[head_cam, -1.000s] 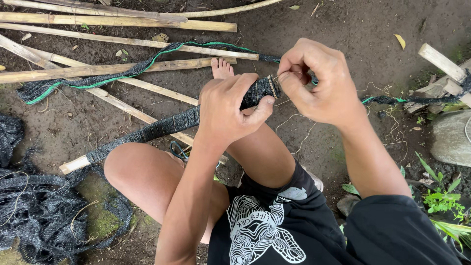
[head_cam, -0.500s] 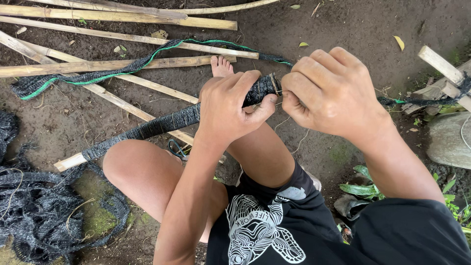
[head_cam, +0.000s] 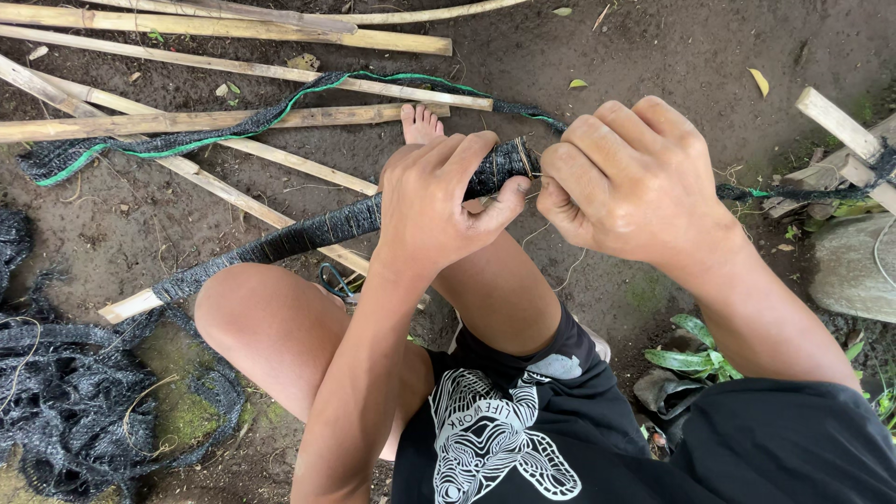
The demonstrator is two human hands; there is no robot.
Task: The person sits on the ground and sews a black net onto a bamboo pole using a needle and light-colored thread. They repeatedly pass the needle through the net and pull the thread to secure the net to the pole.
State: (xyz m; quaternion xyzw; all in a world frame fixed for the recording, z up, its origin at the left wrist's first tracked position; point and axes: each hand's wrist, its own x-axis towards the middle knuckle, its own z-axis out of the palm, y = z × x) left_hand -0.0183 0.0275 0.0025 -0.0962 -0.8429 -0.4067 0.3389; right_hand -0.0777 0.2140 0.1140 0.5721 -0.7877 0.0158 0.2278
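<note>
The net-wrapped bamboo stick (head_cam: 308, 233) lies slantwise across the person's bare knee, above the dirt ground (head_cam: 653, 56). It looks stiff and light, its black mesh soft and grippy, best gripped over the wrapping near its end. The left hand (head_cam: 434, 201) closes its fingers around that end, thumb pressing; the right hand (head_cam: 635, 182), knuckles up, pinches a thin cord (head_cam: 546, 233) just beside it.

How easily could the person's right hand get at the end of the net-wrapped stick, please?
Probably easily: the right hand is already beside the wrapped stick end, nothing between them; the left hand grips just behind it.
</note>
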